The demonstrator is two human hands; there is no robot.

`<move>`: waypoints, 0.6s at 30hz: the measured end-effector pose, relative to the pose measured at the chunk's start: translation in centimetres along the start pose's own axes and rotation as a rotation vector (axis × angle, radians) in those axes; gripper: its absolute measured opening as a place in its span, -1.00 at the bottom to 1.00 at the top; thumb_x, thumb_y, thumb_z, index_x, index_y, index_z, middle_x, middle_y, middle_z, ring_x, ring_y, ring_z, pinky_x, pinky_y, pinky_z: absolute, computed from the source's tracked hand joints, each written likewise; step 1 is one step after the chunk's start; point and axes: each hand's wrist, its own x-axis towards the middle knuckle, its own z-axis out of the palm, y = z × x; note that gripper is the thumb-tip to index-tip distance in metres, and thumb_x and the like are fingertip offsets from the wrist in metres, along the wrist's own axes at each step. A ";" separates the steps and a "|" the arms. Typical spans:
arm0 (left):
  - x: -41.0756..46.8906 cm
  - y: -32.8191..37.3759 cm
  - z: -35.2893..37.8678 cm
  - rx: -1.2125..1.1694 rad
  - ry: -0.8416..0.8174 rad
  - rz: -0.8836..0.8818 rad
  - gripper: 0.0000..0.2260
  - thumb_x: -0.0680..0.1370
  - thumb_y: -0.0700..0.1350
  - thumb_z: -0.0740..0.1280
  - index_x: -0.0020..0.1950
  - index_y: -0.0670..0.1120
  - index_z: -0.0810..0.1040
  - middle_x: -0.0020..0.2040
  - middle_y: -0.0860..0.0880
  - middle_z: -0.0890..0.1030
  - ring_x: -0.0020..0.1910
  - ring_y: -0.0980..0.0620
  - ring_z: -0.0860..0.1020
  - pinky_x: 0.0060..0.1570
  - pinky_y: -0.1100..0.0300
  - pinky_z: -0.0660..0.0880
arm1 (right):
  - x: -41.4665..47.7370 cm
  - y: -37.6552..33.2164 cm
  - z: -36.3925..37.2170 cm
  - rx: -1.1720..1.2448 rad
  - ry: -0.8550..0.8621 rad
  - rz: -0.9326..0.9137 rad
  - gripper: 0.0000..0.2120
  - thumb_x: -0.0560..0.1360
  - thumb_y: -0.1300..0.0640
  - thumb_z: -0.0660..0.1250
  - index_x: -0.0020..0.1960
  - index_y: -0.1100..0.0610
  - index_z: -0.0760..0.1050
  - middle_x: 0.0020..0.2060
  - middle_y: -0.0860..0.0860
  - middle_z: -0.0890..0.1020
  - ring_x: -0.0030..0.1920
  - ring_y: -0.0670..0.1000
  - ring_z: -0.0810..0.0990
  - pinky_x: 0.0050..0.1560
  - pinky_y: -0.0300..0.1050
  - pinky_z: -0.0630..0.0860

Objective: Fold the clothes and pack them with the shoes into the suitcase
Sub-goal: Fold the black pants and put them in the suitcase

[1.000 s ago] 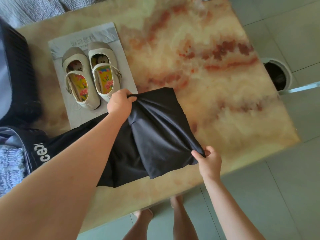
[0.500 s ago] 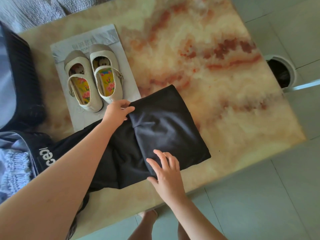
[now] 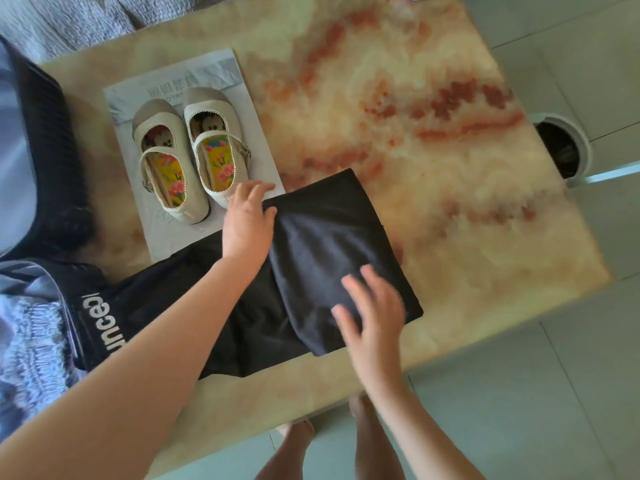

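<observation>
Right hand (image 3: 372, 306): fingers straight and spread, palm down flat on the folded black garment (image 3: 329, 237); it grips nothing, and its outline is motion-blurred.
Left hand (image 3: 247, 220): fingers straight and relaxed, palm resting on the garment's fold at 10 o'clock from the right hand; the fingertips reach past the cloth's edge; it holds nothing.
Black garment: lies on the near half of the table (image 3: 433, 168), one part folded over at the right. The rest trails toward 9 o'clock, ending in a waistband (image 3: 100, 317) with white lettering.
Shoes (image 3: 183, 157): a cream pair with flowered insoles, side by side on a paper sheet (image 3: 221, 69), at 11 o'clock from the left hand, just beside its fingertips.
Suitcase (image 3: 45, 150): black ribbed shell at the table's 9 o'clock end, well apart from the right hand.
Table: marble-patterned top, cream with red veining.
Bin (image 3: 561, 147): round, on the floor at 3 o'clock, off the table.
</observation>
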 end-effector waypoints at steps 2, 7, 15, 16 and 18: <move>-2.5 0.0 0.8 0.064 -0.019 0.113 -0.60 0.56 -0.21 0.28 0.41 -0.10 0.41 0.39 -0.15 0.37 0.37 -0.16 0.35 0.36 -0.03 0.28 | 2.5 1.4 -1.7 0.051 0.082 0.346 -0.49 0.50 -0.03 0.35 0.38 0.13 0.40 0.32 0.11 0.46 0.31 0.11 0.40 0.35 -0.06 0.23; -10.1 0.0 3.1 0.380 -0.407 0.142 -0.44 0.63 0.08 0.12 0.56 0.11 -0.09 0.57 -0.05 -0.20 0.54 -0.08 -0.22 0.48 -0.09 -0.11 | 6.5 4.6 -2.8 0.296 -0.133 0.644 -0.60 0.45 0.10 0.44 0.24 0.17 0.49 0.03 0.00 0.61 0.01 0.00 0.58 -0.02 -0.20 0.43; -9.6 1.1 5.7 0.209 -0.623 0.159 -0.38 0.63 0.05 0.17 0.56 0.07 -0.13 0.55 0.00 -0.28 0.53 -0.01 -0.25 0.49 0.02 0.07 | 8.9 7.2 -6.8 0.168 -0.077 0.507 -0.84 0.44 0.22 0.43 -0.24 0.22 0.46 -0.43 0.00 0.48 -0.37 0.03 0.39 -0.34 -0.08 0.29; -8.9 2.1 6.0 0.180 -0.635 0.171 -0.40 0.63 0.04 0.17 0.57 0.06 -0.08 0.56 0.00 -0.26 0.53 0.01 -0.24 0.50 0.03 0.05 | 9.3 7.9 -7.5 0.168 -0.050 0.518 -0.84 0.43 0.23 0.43 -0.23 0.24 0.47 -0.41 0.04 0.49 -0.34 0.06 0.40 -0.32 -0.07 0.28; -8.1 4.0 6.6 0.162 -0.654 0.184 -0.46 0.64 0.04 0.14 0.57 0.05 -0.01 0.56 0.00 -0.24 0.54 0.03 -0.22 0.50 0.04 0.02 | 9.9 9.5 -9.0 0.187 -0.016 0.554 -0.87 0.42 0.24 0.45 -0.18 0.23 0.50 -0.33 0.10 0.53 -0.26 0.07 0.44 -0.23 -0.09 0.31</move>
